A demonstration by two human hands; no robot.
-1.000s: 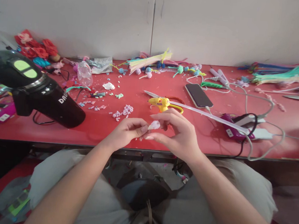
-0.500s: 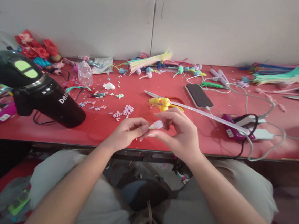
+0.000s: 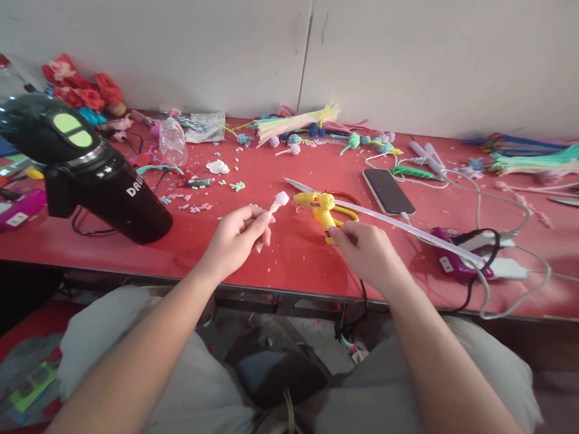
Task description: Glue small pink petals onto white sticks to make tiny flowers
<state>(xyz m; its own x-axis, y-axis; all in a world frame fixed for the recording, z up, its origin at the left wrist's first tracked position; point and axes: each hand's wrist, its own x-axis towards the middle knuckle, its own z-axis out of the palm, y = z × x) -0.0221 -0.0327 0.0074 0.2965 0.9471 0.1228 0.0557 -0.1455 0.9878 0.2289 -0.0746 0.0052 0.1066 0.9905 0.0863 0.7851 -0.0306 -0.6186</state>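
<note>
In the head view my left hand pinches the pale stem of a small lilac fuzzy bud, which points up and away from me over the red table. My right hand is closed at the lower end of the handle of a yellow glue gun. A long clear glue stick sticks out of the gun's back, toward the right. Under and behind the gun lie scissors with orange-yellow handles, blades pointing left. The fingertips of my right hand are partly hidden.
To the left stands a tilted black flask-like device. A phone on a cable lies right of centre, near a purple power strip with tangled cords. Cut fuzzy bits, a plastic bottle and pipe cleaners lie farther back.
My hands have come apart. The left has lifted the lilac bud away to the left, turning it upward; the right has let go of it and taken the glue gun's handle.
</note>
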